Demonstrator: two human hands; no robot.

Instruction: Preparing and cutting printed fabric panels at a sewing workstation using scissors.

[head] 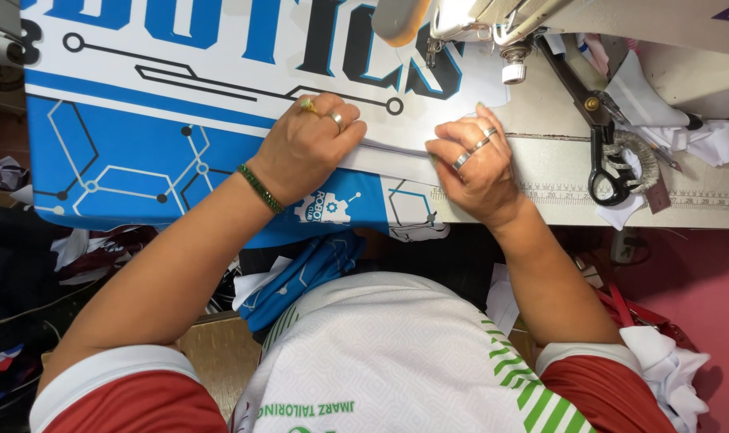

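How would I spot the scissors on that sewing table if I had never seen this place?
Start at the sewing machine at the top, then look right along the pale table. The scissors lie there, past the right hand, blades pointing up towards the machine. Among white fabric scraps, they are the only dark metal tool, with one black handle loop wrapped in cloth.

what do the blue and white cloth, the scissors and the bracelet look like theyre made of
Blue and white cloth: looks like smooth printed synthetic knit, slight sheen, folds softly under both hands.
Scissors: dark, dull metal blades; handles wrapped in what seems pale cord or cloth strip.
Bracelet on the left wrist: small glossy green beads, likely glass or plastic.
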